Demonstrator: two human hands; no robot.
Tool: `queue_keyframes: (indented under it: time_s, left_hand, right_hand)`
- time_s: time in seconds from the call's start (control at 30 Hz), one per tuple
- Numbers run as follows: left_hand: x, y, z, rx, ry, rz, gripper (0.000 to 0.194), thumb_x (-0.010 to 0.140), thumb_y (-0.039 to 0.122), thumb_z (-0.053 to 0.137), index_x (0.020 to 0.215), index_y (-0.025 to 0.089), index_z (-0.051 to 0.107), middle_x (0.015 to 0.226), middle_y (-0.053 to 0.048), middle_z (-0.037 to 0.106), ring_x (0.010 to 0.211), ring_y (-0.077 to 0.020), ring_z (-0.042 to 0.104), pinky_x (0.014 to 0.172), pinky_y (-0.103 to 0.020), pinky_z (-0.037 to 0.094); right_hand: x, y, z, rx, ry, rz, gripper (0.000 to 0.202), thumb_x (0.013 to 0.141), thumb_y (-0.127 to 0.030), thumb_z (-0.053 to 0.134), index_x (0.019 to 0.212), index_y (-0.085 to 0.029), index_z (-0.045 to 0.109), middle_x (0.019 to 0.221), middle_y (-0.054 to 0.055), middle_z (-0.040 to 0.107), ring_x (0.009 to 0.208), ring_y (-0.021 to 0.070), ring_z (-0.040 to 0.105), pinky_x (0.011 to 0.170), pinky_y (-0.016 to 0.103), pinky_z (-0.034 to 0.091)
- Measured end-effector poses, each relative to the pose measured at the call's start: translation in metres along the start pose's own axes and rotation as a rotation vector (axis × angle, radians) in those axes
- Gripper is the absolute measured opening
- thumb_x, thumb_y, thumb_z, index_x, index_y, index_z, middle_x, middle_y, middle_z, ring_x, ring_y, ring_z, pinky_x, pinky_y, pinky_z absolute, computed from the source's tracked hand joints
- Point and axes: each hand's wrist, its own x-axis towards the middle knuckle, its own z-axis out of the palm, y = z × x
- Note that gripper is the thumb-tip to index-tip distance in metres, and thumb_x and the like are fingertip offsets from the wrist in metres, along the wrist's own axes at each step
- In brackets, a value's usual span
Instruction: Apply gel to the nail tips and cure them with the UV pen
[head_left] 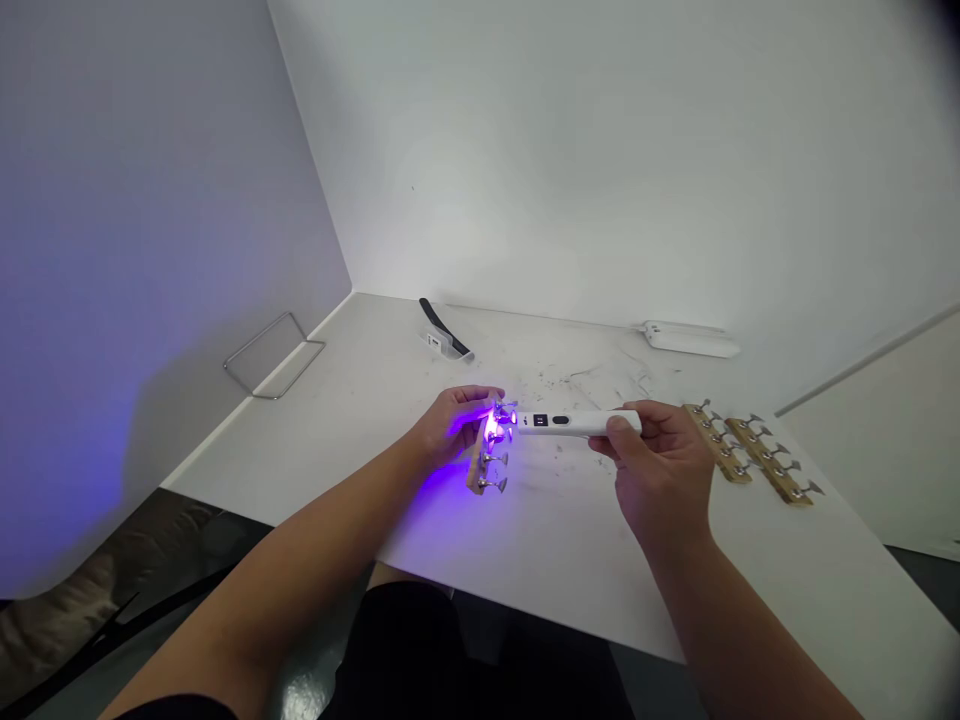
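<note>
My left hand is closed around the far end of a small wooden strip, held tilted just above the white table. Several metal pegs with flared tips stick out from the strip toward the right. In my right hand is a slim white UV light wand, with my thumb on top near its back end. Its lit tip is close to the pegs at the strip's far end. Violet light covers those pegs, my left fingers and the tabletop below; the glare hides whether the wand touches them.
Two similar wooden strips with pegs lie to the right. A white elongated device rests by the back wall. Farther left are a black curved strip with a clear labelled piece, and a wire frame against the side wall.
</note>
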Motion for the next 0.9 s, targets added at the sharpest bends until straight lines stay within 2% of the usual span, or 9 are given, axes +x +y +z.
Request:
queue_keyframes:
  time_s: [0.4,0.63,0.9]
  left_hand:
    - [-0.0029,-0.0011,0.0024,-0.021,-0.046,-0.028,0.026,0.070,0.017,0.065,0.093,0.009,0.061,0.074,-0.005,0.061,0.056,-0.0104,0.057,0.061,-0.030,0.048]
    - [-0.0002,-0.0045,-0.0005,0.014,-0.048,-0.032,0.032,0.068,0.011,0.065,0.099,0.007,0.059,0.079,-0.009,0.063,0.066,-0.0152,0.061,0.064,-0.033,0.050]
    - [-0.0013,-0.0038,-0.0040,0.015,-0.010,0.021,0.037,0.070,0.009,0.064,0.106,0.011,0.057,0.088,-0.008,0.064,0.079,-0.0182,0.064,0.079,-0.040,0.051]
  right_hand:
    - [0.0010,-0.0037,0.0044,0.002,0.064,0.020,0.022,0.064,-0.027,0.072,0.079,-0.016,0.060,0.066,-0.001,0.057,0.053,0.0107,0.060,0.056,0.029,0.057]
    - [0.0015,-0.0032,0.0012,0.044,0.047,0.002,0.023,0.064,-0.027,0.072,0.081,-0.017,0.060,0.066,-0.003,0.055,0.054,0.0109,0.059,0.056,0.031,0.058]
    - [0.0028,-0.0035,-0.0026,0.056,0.018,0.011,0.022,0.066,-0.026,0.071,0.082,-0.017,0.060,0.068,-0.002,0.055,0.058,0.0108,0.058,0.059,0.033,0.058]
